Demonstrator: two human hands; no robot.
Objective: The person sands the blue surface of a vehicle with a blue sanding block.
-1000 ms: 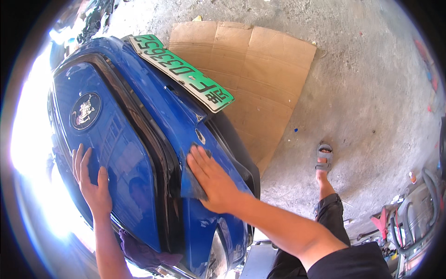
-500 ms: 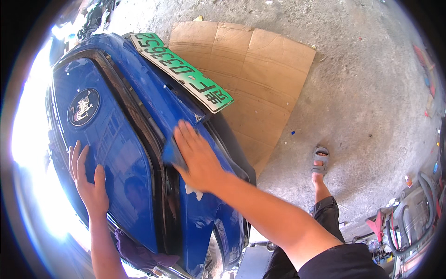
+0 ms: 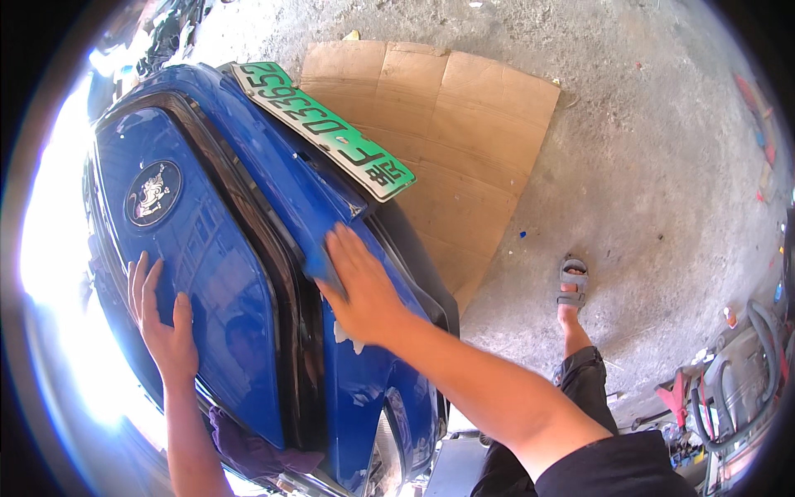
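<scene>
A glossy blue vehicle body [image 3: 224,290], with a black trim strip [image 3: 286,323] running along it, fills the left half. My right hand [image 3: 364,290] lies over the panel just right of that strip, fingers together, pressing a flat blue pad [image 3: 320,265] against the paint. Most of the pad is hidden under the palm. A pale, ragged patch [image 3: 349,338] shows on the panel beside the wrist. My left hand [image 3: 166,327] rests with spread fingers on the larger blue panel, below a round dark emblem [image 3: 154,194]; nothing is in it.
A green and white licence plate [image 3: 323,128] sticks out from the body's far edge. Flattened cardboard [image 3: 464,124] covers part of the concrete floor [image 3: 646,166]. A purple cloth [image 3: 257,447] hangs near my left forearm. Hoses and tools [image 3: 737,389] crowd the lower right, beyond a sandalled foot [image 3: 572,282].
My right hand has slid a little to the right and nearer with the blue pad. My left hand stays on the same spot of the panel.
</scene>
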